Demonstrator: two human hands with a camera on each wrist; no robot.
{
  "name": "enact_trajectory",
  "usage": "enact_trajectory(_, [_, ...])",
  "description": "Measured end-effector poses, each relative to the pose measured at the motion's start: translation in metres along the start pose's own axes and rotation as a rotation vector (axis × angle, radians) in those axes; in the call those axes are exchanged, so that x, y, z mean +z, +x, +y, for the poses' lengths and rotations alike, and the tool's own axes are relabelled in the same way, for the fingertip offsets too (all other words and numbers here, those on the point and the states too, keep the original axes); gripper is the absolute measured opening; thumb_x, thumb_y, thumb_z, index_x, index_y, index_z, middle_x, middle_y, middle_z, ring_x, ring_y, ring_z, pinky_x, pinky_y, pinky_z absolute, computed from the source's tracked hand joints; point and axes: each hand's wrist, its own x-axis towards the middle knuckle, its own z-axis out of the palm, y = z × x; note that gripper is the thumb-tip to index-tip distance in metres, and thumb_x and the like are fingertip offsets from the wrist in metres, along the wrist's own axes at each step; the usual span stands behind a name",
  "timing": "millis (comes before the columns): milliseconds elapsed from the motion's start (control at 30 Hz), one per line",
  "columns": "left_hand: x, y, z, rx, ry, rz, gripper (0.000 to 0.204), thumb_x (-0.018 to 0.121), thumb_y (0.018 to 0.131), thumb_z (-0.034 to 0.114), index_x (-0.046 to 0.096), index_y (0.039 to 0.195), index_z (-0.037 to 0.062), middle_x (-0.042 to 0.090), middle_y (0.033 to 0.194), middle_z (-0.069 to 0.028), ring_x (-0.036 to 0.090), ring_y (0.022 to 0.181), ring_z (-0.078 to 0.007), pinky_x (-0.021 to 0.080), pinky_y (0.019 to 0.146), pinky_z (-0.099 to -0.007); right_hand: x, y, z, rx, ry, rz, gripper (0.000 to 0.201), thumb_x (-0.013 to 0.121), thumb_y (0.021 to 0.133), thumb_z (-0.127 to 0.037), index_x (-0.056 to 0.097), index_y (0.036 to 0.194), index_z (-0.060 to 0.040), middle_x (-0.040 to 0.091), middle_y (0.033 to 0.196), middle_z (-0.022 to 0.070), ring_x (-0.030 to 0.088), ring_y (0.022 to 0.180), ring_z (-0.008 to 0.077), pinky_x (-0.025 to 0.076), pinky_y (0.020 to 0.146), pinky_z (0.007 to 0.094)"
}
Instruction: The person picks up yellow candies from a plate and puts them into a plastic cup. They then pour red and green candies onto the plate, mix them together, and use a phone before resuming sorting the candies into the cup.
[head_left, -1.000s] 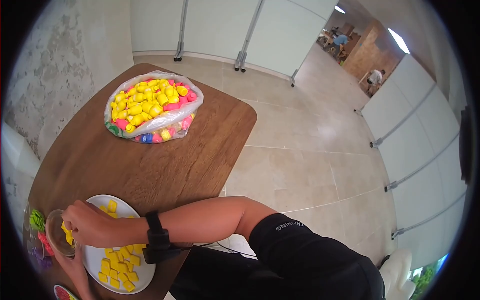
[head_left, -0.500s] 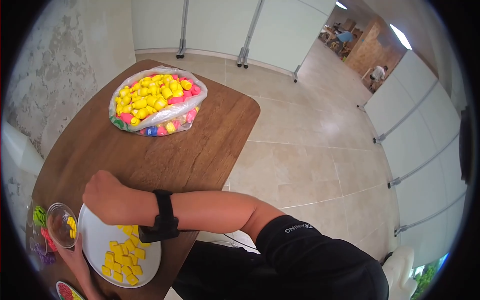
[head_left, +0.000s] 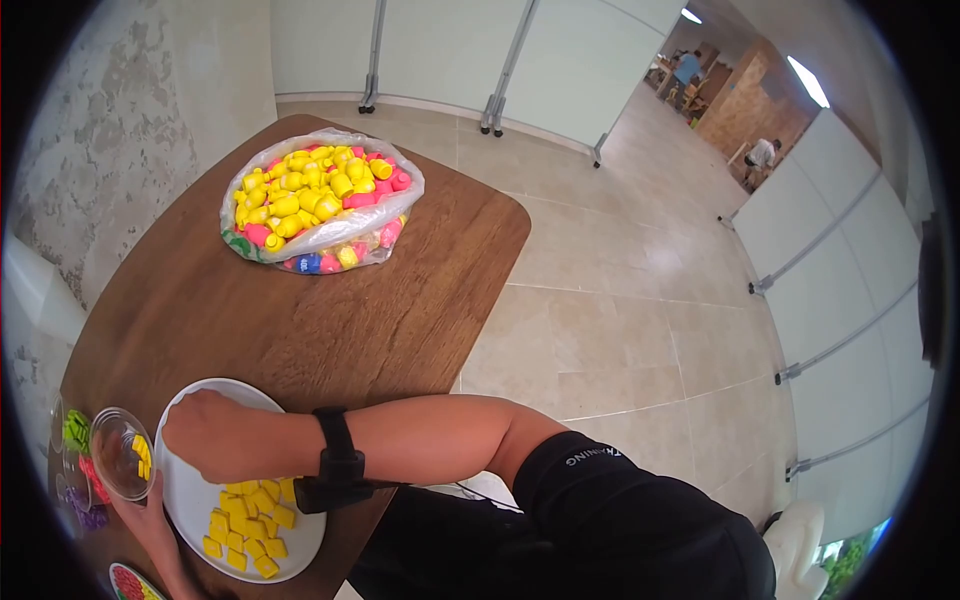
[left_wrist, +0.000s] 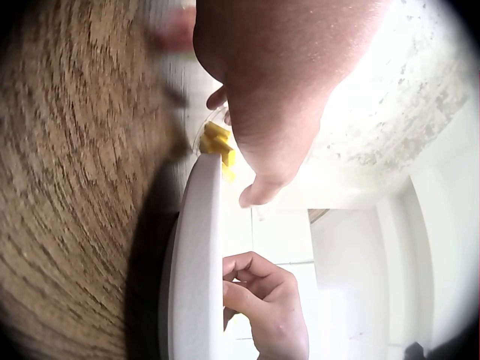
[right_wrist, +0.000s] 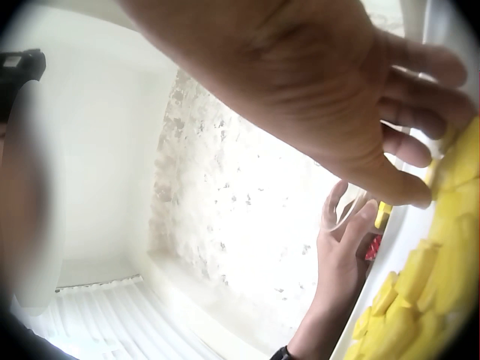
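Observation:
My left hand (head_left: 145, 512) holds a clear plastic cup (head_left: 114, 462), tilted so that its open mouth faces the head camera. A few yellow pieces (head_left: 143, 455) lie along one side inside it. Over the far half of a white oval plate (head_left: 185, 510) hovers my right hand (head_left: 235, 437). In the right wrist view its loosely bent fingers (right_wrist: 409, 142) reach down at the small yellow square pieces (right_wrist: 416, 274), with a gap between thumb and fingers. More yellow squares (head_left: 245, 525) spread over the plate's near half.
Clear cups with green pieces (head_left: 77, 430), red pieces (head_left: 94, 480) and purple pieces (head_left: 88, 510) stand at the table's left edge. A plastic bag (head_left: 340, 235) of yellow and pink bottles sits at the far end. Another plate (head_left: 130, 582) shows near the bottom.
My right hand has left the cup, moved right, and come down over the plate. Yellow pieces seen at its fingers one second ago now lie in the cup.

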Motion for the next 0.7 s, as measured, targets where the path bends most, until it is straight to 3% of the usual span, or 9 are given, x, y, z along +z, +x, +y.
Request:
enact_trajectory(67, [-0.002,0.001,-0.001,0.014,0.014,-0.013,0.09,0.07,0.081,-0.002,0.032,0.163,0.0034,0.045,0.159,-0.0172,0.042,0.148,-0.0303,0.031,0.124,-0.0441,0.005,-0.006,-0.002,-0.08,-0.001,0.115,0.016,0.067,0.073,-0.005,0.065,0.088,0.0017,0.064,0.094,0.0185,0.064,0.093,0.0347,0.048,0.088,0.042])
enact_trajectory(100, [-0.002,0.001,-0.003,0.016,0.011,-0.014,0.09,0.07,0.081,-0.002,0.032,0.163,0.0034,0.045,0.159,-0.0172,0.042,0.148,-0.0303,0.031,0.124,-0.0441,0.007,-0.007,-0.001,-0.078,-0.003,0.116,0.016,0.067,0.073,-0.005,0.065,0.088,0.0017,0.064,0.094,0.0185,0.064,0.093,0.0347,0.048,0.088,0.042])
enact_trajectory(167, [-0.002,0.001,-0.004,0.034,0.031,-0.013,0.09,0.07,0.081,-0.002,0.032,0.163,0.003,0.045,0.159,-0.0173,0.042,0.148,-0.0304,0.031,0.124,-0.0443,0.008,-0.009,0.001,-0.151,-0.037,0.318,0.013,0.066,0.075,-0.007,0.06,0.085,-0.0018,0.058,0.096,0.0135,0.057,0.096,0.0309,0.043,0.088,0.0401])
enact_trajectory(267, [0.001,0.0,0.001,0.018,-0.006,0.0,0.09,0.07,0.08,-0.002,0.032,0.162,0.003,0.044,0.159,-0.0174,0.042,0.149,-0.0306,0.03,0.125,-0.0441,0.006,-0.011,0.006,-0.201,-0.177,0.467,0.012,0.067,0.076,-0.009,0.06,0.083,-0.0034,0.055,0.095,0.0107,0.054,0.098,0.0288,0.041,0.086,0.0386])
enact_trajectory(400, [0.002,0.0,0.002,0.032,0.004,0.0,0.091,0.069,0.08,-0.002,0.032,0.163,0.0029,0.044,0.159,-0.0178,0.042,0.149,-0.0306,0.03,0.125,-0.0441,0.006,-0.017,0.006,-0.188,-0.244,0.433,0.011,0.067,0.077,-0.009,0.06,0.084,-0.0035,0.056,0.095,0.0108,0.053,0.099,0.0285,0.04,0.085,0.0386])
enact_trajectory(467, [0.003,0.0,0.004,0.014,0.011,0.007,0.091,0.069,0.08,-0.002,0.032,0.163,0.003,0.044,0.159,-0.0179,0.041,0.149,-0.0305,0.03,0.125,-0.0441,0.01,-0.015,0.003,-0.113,-0.189,0.289,0.01,0.067,0.079,-0.009,0.061,0.084,-0.0033,0.057,0.096,0.0116,0.054,0.099,0.0286,0.041,0.086,0.0391])
enact_trajectory(600, [-0.002,0.0,-0.005,0.019,0.035,0.004,0.091,0.069,0.08,-0.003,0.032,0.163,0.0033,0.044,0.16,-0.0181,0.041,0.149,-0.0305,0.03,0.125,-0.0443,0.027,-0.007,0.009,-0.179,-0.18,0.289,0.012,0.067,0.079,-0.009,0.062,0.087,-0.0026,0.059,0.097,0.0132,0.056,0.099,0.0297,0.043,0.088,0.0399])
enact_trajectory(700, [-0.001,0.0,-0.004,0.029,0.038,0.012,0.091,0.068,0.08,-0.004,0.032,0.163,0.0036,0.044,0.159,-0.0178,0.041,0.149,-0.0306,0.029,0.125,-0.0443,0.03,-0.004,0.009,-0.135,-0.019,0.243,0.016,0.068,0.078,-0.01,0.062,0.09,-0.0015,0.059,0.096,0.0137,0.057,0.098,0.0308,0.044,0.09,0.0409])
